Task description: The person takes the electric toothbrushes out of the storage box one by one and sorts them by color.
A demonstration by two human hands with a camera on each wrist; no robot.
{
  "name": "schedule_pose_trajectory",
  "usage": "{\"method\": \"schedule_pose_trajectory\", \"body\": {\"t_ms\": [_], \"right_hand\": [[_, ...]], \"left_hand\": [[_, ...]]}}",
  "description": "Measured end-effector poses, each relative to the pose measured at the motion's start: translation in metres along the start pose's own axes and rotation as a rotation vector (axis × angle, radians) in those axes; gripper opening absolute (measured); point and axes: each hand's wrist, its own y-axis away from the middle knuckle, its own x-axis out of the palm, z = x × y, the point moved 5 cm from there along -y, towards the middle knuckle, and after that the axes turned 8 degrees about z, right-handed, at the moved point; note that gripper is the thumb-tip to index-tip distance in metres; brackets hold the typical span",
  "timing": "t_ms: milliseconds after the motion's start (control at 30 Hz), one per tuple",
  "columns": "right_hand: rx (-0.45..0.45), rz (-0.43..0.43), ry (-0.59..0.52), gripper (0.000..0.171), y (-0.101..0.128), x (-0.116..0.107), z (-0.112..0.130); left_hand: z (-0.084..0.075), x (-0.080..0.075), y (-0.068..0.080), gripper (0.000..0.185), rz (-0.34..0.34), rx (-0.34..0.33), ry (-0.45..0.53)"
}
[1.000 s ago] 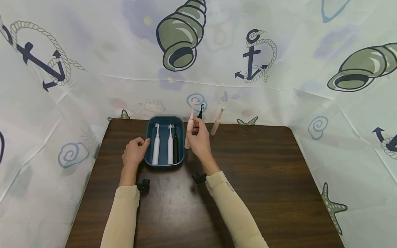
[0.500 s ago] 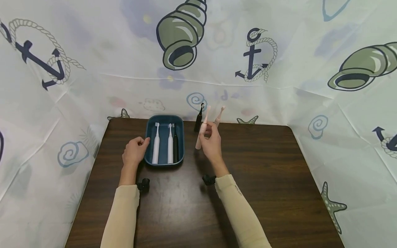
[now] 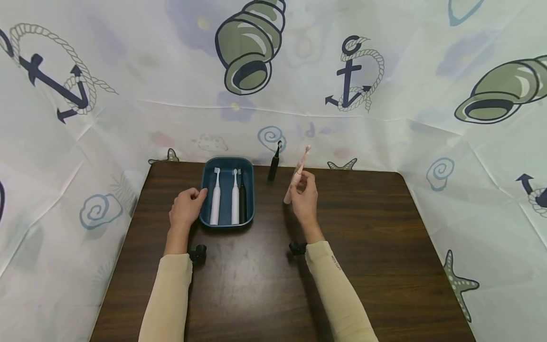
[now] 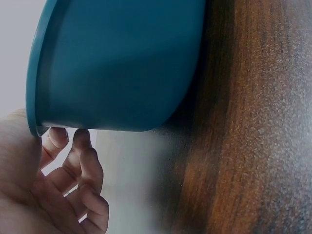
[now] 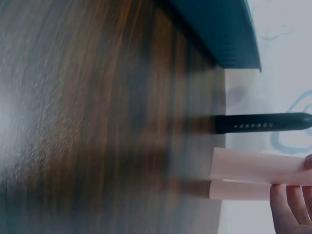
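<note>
My right hand (image 3: 301, 186) pinches a pink electric toothbrush (image 3: 290, 191), tilted with its head up, just above the dark wooden table (image 3: 384, 228). Right behind it stands a second pink toothbrush (image 3: 306, 153). Both pink handles (image 5: 253, 166) show side by side in the right wrist view, next to my fingertips (image 5: 287, 209). A black toothbrush (image 3: 273, 165) stands upright to their left. My left hand (image 3: 187, 208) holds the left rim of a blue tray (image 3: 206, 176), fingers curled under its edge (image 4: 73, 161). Two white toothbrushes (image 3: 215, 197) and a black one (image 3: 242, 202) lie in the tray.
A printed sheet with anchors and shells (image 3: 248, 52) hangs behind and on both sides of the table. The standing toothbrushes are close to the table's far edge. Bare wood stretches to the right (image 3: 367, 204) and in front of the tray.
My right hand has carried the pink toothbrush to the right, from beside the tray to in front of the standing pink one. The left hand has stayed on the tray.
</note>
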Motion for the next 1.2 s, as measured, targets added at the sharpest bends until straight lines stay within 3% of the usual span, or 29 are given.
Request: {"method": "schedule_pose_trajectory", "body": {"t_ms": [767, 1200], "right_hand": [[-0.037, -0.092, 0.003, 0.036, -0.001, -0.009, -0.025], [-0.058, -0.095, 0.03, 0.039, -0.001, -0.008, -0.028]], "left_hand": [[0.001, 0.002, 0.0, 0.053, -0.013, -0.017, 0.019], [0.001, 0.003, 0.002, 0.054, -0.026, -0.018, 0.028]]}}
